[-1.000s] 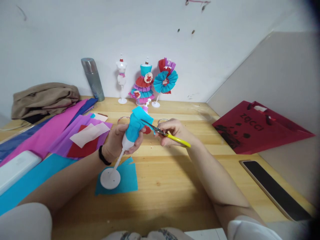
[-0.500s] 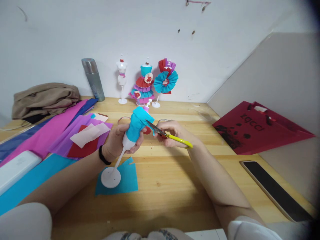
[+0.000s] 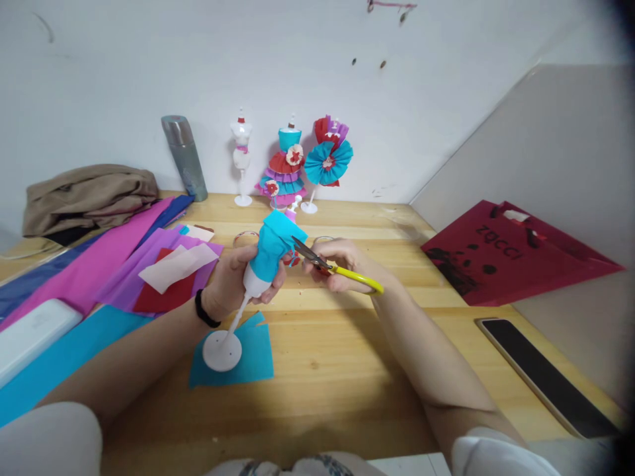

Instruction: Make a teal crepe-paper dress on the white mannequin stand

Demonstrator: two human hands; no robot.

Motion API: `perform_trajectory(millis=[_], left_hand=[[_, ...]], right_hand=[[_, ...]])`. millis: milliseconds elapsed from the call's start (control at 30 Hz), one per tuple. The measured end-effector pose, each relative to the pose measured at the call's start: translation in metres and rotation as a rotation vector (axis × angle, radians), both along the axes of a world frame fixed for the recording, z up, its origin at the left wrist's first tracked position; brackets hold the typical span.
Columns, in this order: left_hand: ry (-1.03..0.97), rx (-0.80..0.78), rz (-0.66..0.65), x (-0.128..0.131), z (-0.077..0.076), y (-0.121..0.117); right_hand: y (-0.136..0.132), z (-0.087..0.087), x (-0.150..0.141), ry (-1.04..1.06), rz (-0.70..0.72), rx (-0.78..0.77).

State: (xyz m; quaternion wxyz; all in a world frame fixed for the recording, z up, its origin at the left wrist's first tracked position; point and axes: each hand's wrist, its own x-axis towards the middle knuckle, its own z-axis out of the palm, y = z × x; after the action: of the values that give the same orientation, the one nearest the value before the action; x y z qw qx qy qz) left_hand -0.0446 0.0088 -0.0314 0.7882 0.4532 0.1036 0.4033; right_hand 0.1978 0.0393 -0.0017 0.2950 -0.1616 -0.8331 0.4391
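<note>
My left hand (image 3: 233,281) is closed round a small white mannequin (image 3: 251,284) wrapped in blue crepe paper (image 3: 272,246), tilted, with its round base (image 3: 221,350) over the table. My right hand (image 3: 340,264) grips yellow-handled scissors (image 3: 337,268). Their blades touch the top edge of the blue paper, near a bit of red paper. A cut piece of blue paper (image 3: 248,354) lies on the wooden table (image 3: 347,357) under the base.
Sheets of pink, purple, red and blue paper (image 3: 124,271) lie at left beside a white case (image 3: 30,334). Three dressed mannequins (image 3: 290,165), a steel flask (image 3: 184,157) and a brown cloth (image 3: 84,195) stand at the back. A red bag (image 3: 501,254) and a phone (image 3: 540,373) lie at right.
The scissors have shifted slightly right and their blades sit at the paper's edge. The mannequin has stayed almost still in my left hand.
</note>
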Motion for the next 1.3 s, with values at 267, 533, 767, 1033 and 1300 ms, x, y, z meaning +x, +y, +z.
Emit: perform_trajectory(millis=[267,533,767,1033,1300], left_hand=[[0.105,0.084,0.126,0.002,0.007,-0.003],[0.191,0.147,0.195,0.002,0.011,-0.005],[0.217,0.185,0.210,0.002,0.013,-0.003],[0.237,0.211,0.240,0.002,0.018,-0.004],[0.199,0.253,0.280,0.002,0.018,-0.002]], right_hand=[[0.000,0.001,0.002,0.022,-0.016,0.017],[0.000,0.000,0.001,0.022,-0.017,0.014],[-0.002,0.000,0.001,0.007,-0.040,0.036],[0.002,-0.003,0.003,0.007,-0.037,0.017],[0.003,-0.004,0.004,0.029,-0.038,0.021]])
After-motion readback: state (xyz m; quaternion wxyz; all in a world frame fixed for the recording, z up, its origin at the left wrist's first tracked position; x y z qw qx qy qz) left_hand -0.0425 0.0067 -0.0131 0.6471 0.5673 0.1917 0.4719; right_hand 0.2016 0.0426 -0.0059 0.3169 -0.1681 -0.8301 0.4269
